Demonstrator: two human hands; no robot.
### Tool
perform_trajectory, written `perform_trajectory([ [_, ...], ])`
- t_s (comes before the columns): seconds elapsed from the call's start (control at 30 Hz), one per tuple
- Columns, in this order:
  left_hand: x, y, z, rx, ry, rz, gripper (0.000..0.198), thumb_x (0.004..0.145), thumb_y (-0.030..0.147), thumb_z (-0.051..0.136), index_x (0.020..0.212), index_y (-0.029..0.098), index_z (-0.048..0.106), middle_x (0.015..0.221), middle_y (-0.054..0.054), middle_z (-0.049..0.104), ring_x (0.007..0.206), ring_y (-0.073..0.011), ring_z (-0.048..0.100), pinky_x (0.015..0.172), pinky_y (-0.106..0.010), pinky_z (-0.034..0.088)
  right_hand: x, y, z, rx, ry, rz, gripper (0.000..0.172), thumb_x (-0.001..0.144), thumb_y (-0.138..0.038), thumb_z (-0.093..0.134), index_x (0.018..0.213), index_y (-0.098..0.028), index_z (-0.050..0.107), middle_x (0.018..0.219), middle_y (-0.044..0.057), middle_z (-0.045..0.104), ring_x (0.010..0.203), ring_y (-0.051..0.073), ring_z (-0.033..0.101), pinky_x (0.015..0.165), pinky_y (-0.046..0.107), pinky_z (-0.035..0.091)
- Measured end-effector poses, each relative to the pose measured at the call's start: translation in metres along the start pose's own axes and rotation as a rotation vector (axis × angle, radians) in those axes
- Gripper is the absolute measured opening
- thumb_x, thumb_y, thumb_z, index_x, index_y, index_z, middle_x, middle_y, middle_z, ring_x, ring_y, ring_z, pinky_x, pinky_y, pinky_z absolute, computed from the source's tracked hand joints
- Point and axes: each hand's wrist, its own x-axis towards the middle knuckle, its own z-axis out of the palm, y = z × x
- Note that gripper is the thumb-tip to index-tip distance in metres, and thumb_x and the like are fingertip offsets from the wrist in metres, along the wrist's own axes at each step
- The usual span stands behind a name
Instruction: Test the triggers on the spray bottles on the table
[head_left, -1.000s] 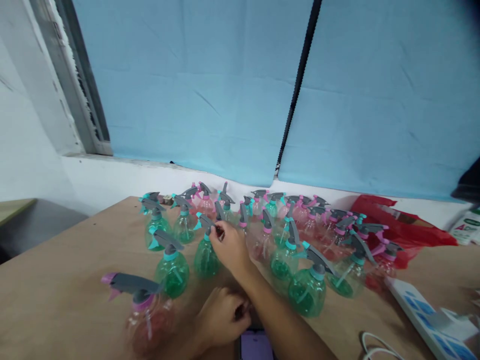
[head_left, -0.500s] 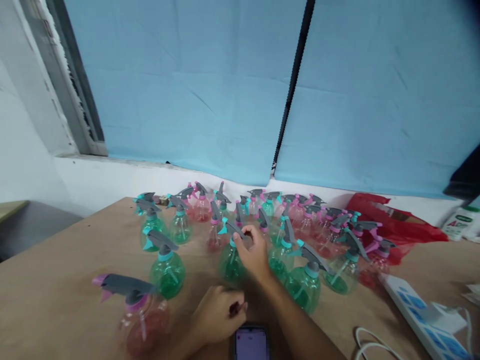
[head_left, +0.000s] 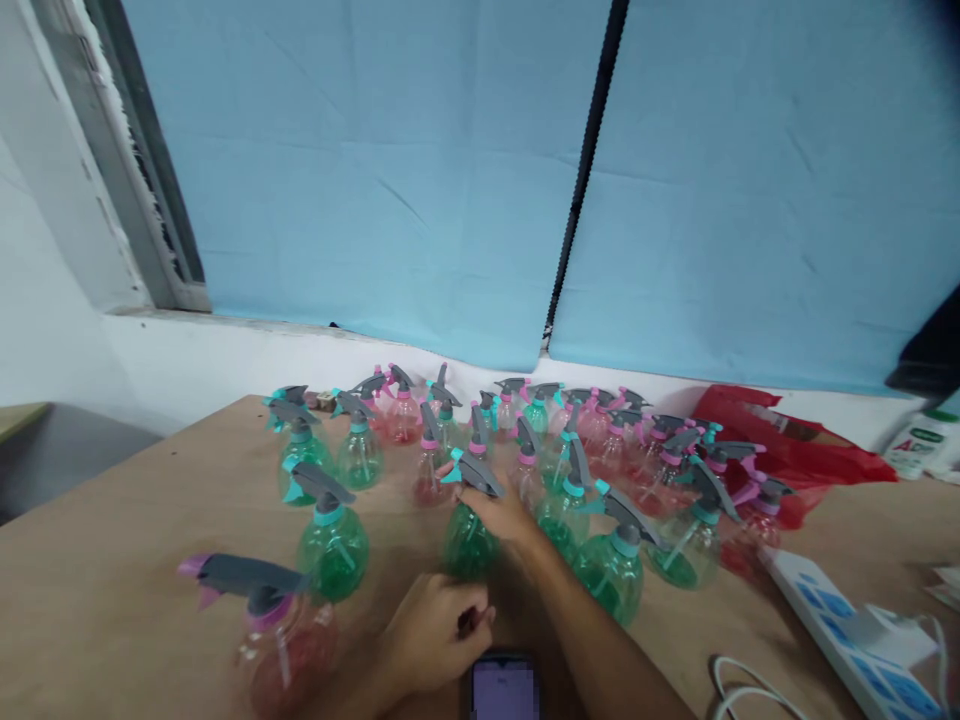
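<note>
We find our right hand (head_left: 501, 512) grasping a green translucent plastic spray bottle (head_left: 466, 542); our left hand (head_left: 435, 640) is clenched. Other pink and green spray bottles (head_left: 613, 578) crowd it behind and to the right. The brown wooden table (head_left: 135, 520) lies open to the left.

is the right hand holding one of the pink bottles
No, the right hand is closed around the neck of a green spray bottle, which stands on the table.

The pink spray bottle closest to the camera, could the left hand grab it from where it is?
Probably yes. The left hand lies curled on the table right beside the pink spray bottle, with only bare wood between them. It would have to uncurl first.
</note>
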Motion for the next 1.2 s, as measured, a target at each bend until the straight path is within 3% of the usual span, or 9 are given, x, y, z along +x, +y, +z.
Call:
perform_trajectory([
  [0.17, 0.000, 0.000, 0.000, -0.001, 0.005, -0.001, 0.029, 0.089, 0.022, 0.056, 0.063, 0.019, 0.044, 0.053, 0.006, 0.042, 0.049, -0.0090, 0.036, 0.053, -0.027, 0.019, -0.004, -0.014, -0.004, 0.083, -0.072, 0.066, 0.018, 0.077, -0.024, 0.059, 0.084, -0.024, 0.075, 0.068, -0.001, 0.069, 0.066, 0.019, 0.066, 0.075, 0.035, 0.059],
  [0.3, 0.000, -0.001, 0.000, -0.002, 0.022, -0.002, 0.028, 0.089, 0.023, 0.055, 0.064, 0.019, 0.045, 0.053, 0.006, 0.042, 0.049, -0.0089, 0.035, 0.054, -0.027, 0.019, -0.007, -0.017, -0.003, 0.127, -0.042, 0.122, 0.017, 0.071, -0.025, 0.057, 0.076, -0.023, 0.073, 0.065, 0.000, 0.068, 0.064, 0.020, 0.065, 0.073, 0.035, 0.058],
  [0.43, 0.001, -0.003, 0.000, -0.021, 0.008, -0.018, 0.027, 0.088, 0.023, 0.054, 0.063, 0.019, 0.046, 0.054, 0.006, 0.042, 0.049, -0.0086, 0.037, 0.053, -0.027, 0.020, -0.006, -0.016, -0.004, 0.214, -0.039, 0.124, 0.024, 0.067, -0.024, 0.056, 0.084, -0.022, 0.074, 0.065, 0.000, 0.069, 0.058, 0.019, 0.062, 0.065, 0.033, 0.055],
  [0.7, 0.001, -0.009, 0.003, -0.017, 0.003, -0.010, 0.026, 0.088, 0.023, 0.054, 0.064, 0.019, 0.046, 0.054, 0.007, 0.043, 0.049, -0.0081, 0.038, 0.053, -0.027, 0.019, -0.001, -0.014, -0.008, 0.191, -0.119, 0.125, 0.037, 0.065, -0.023, 0.056, 0.095, -0.025, 0.077, 0.070, -0.002, 0.071, 0.070, 0.020, 0.066, 0.075, 0.032, 0.054],
  [0.93, 0.001, -0.007, 0.002, -0.013, 0.014, -0.016, 0.026, 0.088, 0.022, 0.054, 0.064, 0.019, 0.046, 0.052, 0.007, 0.039, 0.048, -0.0080, 0.036, 0.053, -0.027, 0.019, -0.003, -0.008, -0.012, 0.224, -0.060, 0.179, 0.033, 0.065, -0.024, 0.056, 0.092, -0.024, 0.076, 0.066, -0.001, 0.070, 0.062, 0.020, 0.063, 0.068, 0.033, 0.052],
  [1.2, 0.001, -0.010, 0.005, -0.004, 0.024, 0.002, 0.025, 0.089, 0.023, 0.054, 0.065, 0.019, 0.047, 0.054, 0.007, 0.044, 0.050, -0.0080, 0.040, 0.055, -0.026, 0.021, 0.000, -0.009, -0.017, 0.116, -0.078, 0.089, 0.036, 0.069, -0.022, 0.057, 0.098, -0.027, 0.078, 0.070, -0.002, 0.073, 0.070, 0.021, 0.067, 0.078, 0.034, 0.054],
])
